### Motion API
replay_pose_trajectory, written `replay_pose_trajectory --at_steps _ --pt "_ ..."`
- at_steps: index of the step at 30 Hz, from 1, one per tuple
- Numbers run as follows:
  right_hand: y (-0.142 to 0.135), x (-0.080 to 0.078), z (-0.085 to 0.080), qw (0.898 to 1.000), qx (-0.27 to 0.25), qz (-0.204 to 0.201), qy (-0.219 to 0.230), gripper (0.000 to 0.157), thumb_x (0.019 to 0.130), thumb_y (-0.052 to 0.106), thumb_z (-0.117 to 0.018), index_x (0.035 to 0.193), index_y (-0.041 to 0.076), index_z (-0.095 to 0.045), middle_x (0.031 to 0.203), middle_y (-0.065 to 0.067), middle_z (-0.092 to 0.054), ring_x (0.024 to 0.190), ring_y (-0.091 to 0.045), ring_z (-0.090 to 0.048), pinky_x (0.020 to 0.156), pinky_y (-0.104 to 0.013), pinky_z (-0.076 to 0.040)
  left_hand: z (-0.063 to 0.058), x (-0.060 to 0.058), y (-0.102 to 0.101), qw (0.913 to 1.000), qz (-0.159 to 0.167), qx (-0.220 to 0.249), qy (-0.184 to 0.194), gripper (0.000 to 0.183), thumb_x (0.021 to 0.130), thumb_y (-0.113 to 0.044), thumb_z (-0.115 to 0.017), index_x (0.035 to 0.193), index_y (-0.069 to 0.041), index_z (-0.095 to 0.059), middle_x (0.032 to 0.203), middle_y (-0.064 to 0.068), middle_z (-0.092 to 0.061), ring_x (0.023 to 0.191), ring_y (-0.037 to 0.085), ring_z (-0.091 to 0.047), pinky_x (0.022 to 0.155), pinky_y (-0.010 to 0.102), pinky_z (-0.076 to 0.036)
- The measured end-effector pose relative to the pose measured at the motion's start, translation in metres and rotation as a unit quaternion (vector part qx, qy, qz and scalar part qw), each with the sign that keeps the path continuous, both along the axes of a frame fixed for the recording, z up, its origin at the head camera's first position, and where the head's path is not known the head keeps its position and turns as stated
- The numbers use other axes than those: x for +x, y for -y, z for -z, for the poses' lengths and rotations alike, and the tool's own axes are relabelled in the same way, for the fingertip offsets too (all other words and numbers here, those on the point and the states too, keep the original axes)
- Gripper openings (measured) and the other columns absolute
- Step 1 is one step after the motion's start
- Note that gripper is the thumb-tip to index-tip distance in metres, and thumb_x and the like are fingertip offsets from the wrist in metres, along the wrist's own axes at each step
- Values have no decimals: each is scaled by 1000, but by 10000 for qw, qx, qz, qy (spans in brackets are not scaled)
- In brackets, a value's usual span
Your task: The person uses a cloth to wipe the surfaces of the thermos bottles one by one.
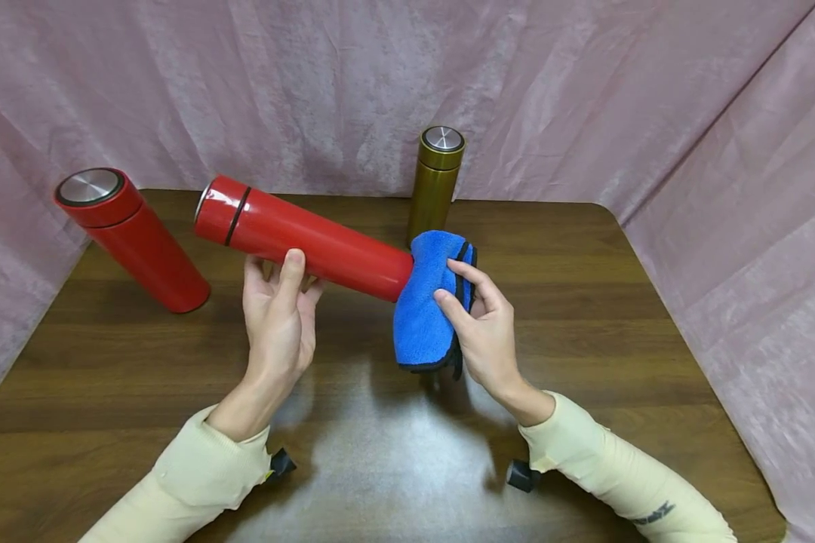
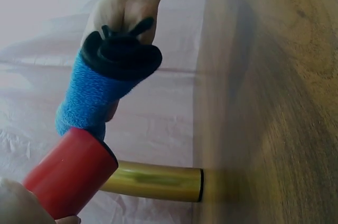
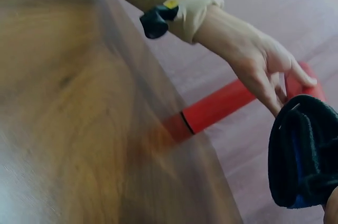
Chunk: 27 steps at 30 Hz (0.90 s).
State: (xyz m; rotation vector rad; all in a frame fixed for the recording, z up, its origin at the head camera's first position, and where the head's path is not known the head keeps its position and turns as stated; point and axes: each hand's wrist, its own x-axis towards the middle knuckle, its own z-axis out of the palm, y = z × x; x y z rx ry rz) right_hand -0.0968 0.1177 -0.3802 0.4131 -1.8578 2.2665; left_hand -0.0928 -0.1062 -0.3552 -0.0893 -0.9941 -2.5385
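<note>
A red thermos (image 1: pixel 312 237) is held tilted above the table, its silver lid end up to the left. My left hand (image 1: pixel 278 317) grips it from below, thumb along the near side. My right hand (image 1: pixel 485 324) pinches a folded blue cloth (image 1: pixel 424 317) with black edging, thumb and fingers on its right side. The cloth overlaps the base end of the thermos in the head view; in the left wrist view the cloth (image 2: pixel 92 94) lies right at the edge of the red base (image 2: pixel 79 168). Its folded layers show in the right wrist view.
Another red thermos (image 1: pixel 143 245) stands upright at the table's left. A gold thermos (image 1: pixel 437 185) stands at the back, behind the cloth. The wooden table (image 1: pixel 584 302) ends at pink curtains (image 1: pixel 312 90) behind and at the sides.
</note>
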Motion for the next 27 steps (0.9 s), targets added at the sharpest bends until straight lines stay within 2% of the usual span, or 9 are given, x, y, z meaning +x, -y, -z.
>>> replay_pose_trajectory --at_steps 7,15,23,27 --pt "1 -15 5 9999 72 94 7 39 96 -7 -67 134 -6 -61 126 -20 -64 107 -27 -67 89 -39 -61 1 2 1 9999 2 -123 16 43 102 -2 -62 139 -8 -43 128 14 -55 112 26 -61 97 43 -54" --pt "1 -27 12 9995 274 146 24 37 95 -6 -69 132 -4 -64 125 -19 -66 106 -25 -68 88 -36 -61 2 4 1 9996 220 -147 -65 44 101 -1 -63 140 -9 -43 129 14 -55 114 27 -61 94 43 -56" --pt "8 -32 16 9982 476 86 357 37 95 -7 -69 132 -4 -64 126 -20 -66 106 -21 -68 89 -35 -60 1 4 1 9996 219 84 -135 43 100 -2 -67 137 -8 -46 125 15 -57 105 26 -65 90 42 -56" --pt "10 -31 18 9958 589 -99 692 39 96 -5 -69 134 -3 -63 127 -20 -66 108 -22 -68 89 -35 -61 1 4 1 9997 163 -75 -174 40 101 -4 -65 137 -9 -48 125 14 -58 107 25 -65 91 42 -55"
